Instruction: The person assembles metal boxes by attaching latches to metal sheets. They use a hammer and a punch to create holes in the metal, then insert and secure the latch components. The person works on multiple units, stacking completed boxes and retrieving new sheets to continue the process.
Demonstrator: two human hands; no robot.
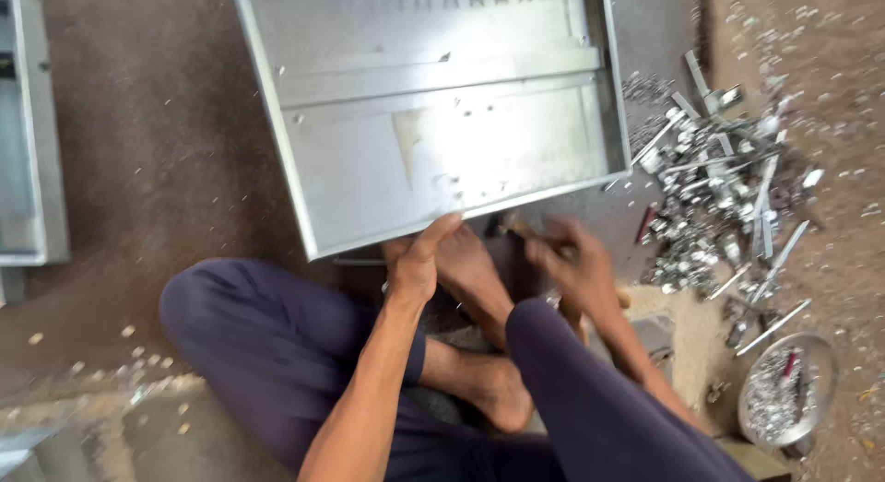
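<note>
I sit cross-legged on the floor in dark trousers, bare feet tucked under a large shallow sheet-metal tray (pixel 304 182). My left hand (pixel 417 261) grips the tray's near rim, thumb up on the edge. My right hand (pixel 572 265) is blurred just right of it, closed around a thin tool with a wooden handle (pixel 524 229), held close under the tray's near edge. The tool's tip is hidden by blur.
A heap of small metal brackets, strips and screws (pixel 724 192) lies on the floor to the right. A round metal bowl (pixel 816 353) of small fasteners sits at lower right. Another sheet-metal box (pixel 51 141) stands at the left edge.
</note>
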